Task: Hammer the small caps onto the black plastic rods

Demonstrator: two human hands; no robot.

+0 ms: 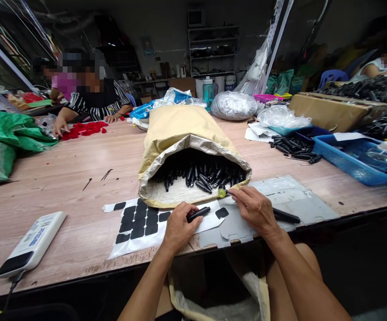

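Observation:
My left hand [180, 226] is closed on a black tapered tube [199, 214], held nearly flat above a white sheet. In my right hand [255, 208] is a small hammer [222, 191] with a translucent yellow-green head; a black handle end sticks out behind the hand. Straight ahead lies a yellow woven sack [186, 122], its mouth towards me, with several black tubes [210, 174] inside. A white sheet [113, 253] of black rounded-square stickers [140, 218] sits left of my left hand. One separate sticker [222, 212] lies between my hands.
A white power bank [34, 240] with a cable lies at left. Grey board [290, 196] covers the table's front right. Further right are a blue tray [354, 162], more black parts [293, 147] and a cardboard box [334, 113]. A co-worker [96, 96] handles red pieces [84, 129] across the table.

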